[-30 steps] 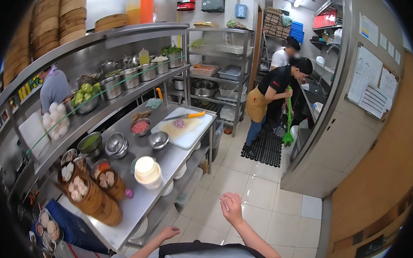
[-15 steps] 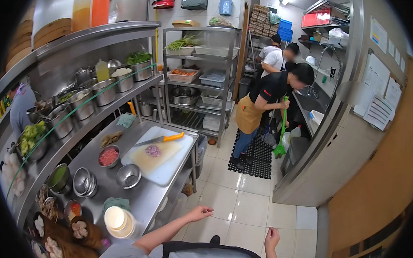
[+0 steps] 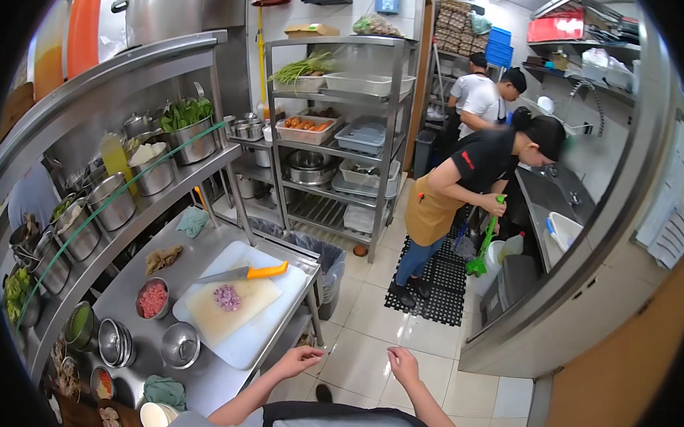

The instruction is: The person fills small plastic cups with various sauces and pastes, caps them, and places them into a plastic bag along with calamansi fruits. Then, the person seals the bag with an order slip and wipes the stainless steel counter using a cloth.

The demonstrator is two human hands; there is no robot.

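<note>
My left hand [image 3: 300, 360] hangs in the air just off the right edge of the steel worktable [image 3: 117, 295], fingers loosely bent and apart, holding nothing. Over the tiled floor, my right hand [image 3: 404, 366] is raised with its fingers partly curled and nothing visible in them. Nearest the left hand is a white cutting board [image 3: 287, 289]. On it lie chopped red onion [image 3: 228, 298] and a knife [image 3: 267, 270] with a yellow handle. Beside the board stand a bowl of red diced food [image 3: 153, 300], an empty steel bowl [image 3: 180, 344] and stacked steel bowls [image 3: 115, 344].
Ahead, a co-worker [image 3: 473, 173] in an ochre apron holds a green-handled mop [image 3: 484, 246] on a black rubber mat [image 3: 430, 300]. Two other people are behind. A bin [image 3: 331, 278] stands by the table, near a steel rack [image 3: 395, 132]. A doorframe [image 3: 625, 188] is at right.
My view has turned and moved forward, bringing the co-worker and rack closer. My hands have come nearer each other, the right one shifting left in view. The white tubs have slid toward the bottom edge.
</note>
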